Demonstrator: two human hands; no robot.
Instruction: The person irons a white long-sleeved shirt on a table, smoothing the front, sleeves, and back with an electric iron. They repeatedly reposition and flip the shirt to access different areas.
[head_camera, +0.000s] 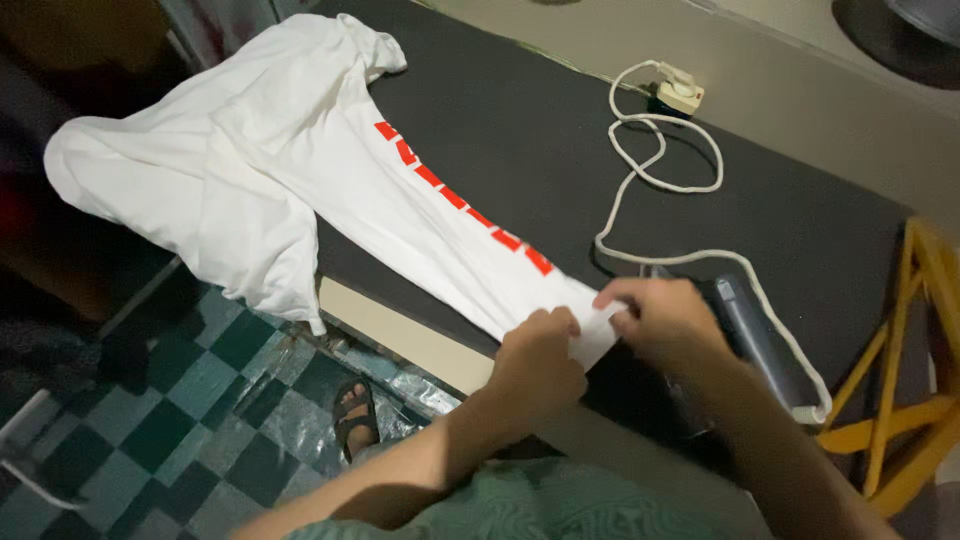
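Observation:
A white garment (270, 170) with a row of red printed marks lies stretched across a dark-covered table (540, 130), its far end hanging off the left edge. My left hand (537, 360) pinches the garment's near hem at the table's front edge. My right hand (660, 315) grips the same hem just to the right, fingers closed on the cloth. The two hands sit close together.
A dark clothes iron (755, 335) rests right of my right hand, its white cord (650, 175) looping back to a wall plug (680, 95). A yellow wooden frame (900, 380) stands at the right. Below lies green checkered floor (200, 420) with my sandalled foot (355, 410).

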